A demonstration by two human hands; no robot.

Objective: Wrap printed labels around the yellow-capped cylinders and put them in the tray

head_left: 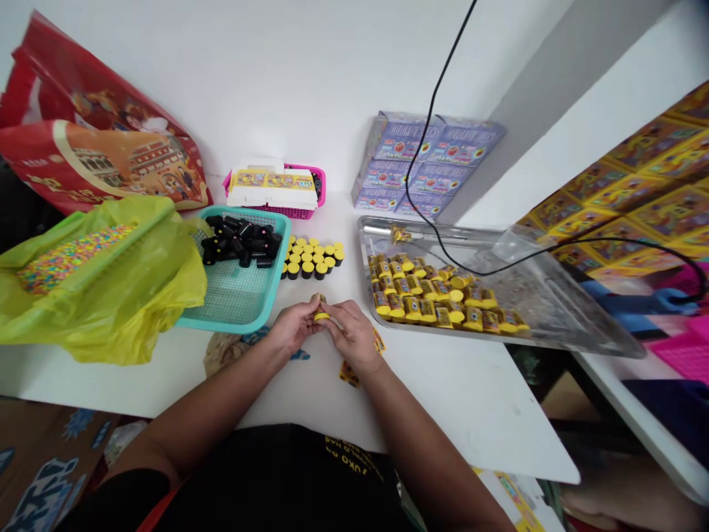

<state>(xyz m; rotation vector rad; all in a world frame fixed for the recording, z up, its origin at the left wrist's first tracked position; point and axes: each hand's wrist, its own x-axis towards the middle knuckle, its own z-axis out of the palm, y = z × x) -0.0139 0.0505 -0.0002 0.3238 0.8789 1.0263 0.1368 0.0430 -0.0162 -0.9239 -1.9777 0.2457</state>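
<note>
A pale wall (pixel 299 74) backs a white counter (pixel 454 399). A metal tray (pixel 581 325) lies along its right part, bearing rows of yellow wrapped cylinders (pixel 413 309). On the left, a yellow plastic bag (pixel 171 288) holding small bright pellets (pixel 77 258) overlaps a teal basket (pixel 235 288) of black pieces (pixel 241 240). The person's left forearm (pixel 216 395) slants up to the right and the right forearm (pixel 426 436) up to the left, both angling inward over the counter. Ahead of them stands a block of yellow-topped black cylinders (pixel 307 258). The left hand (pixel 293 326) and right hand (pixel 354 338) meet between basket and tray, fingers curled in, printed wrappers (pixel 348 374) lying under the right. Both are clamped on a single wrapped cylinder (pixel 320 310), pinched from either side.
</note>
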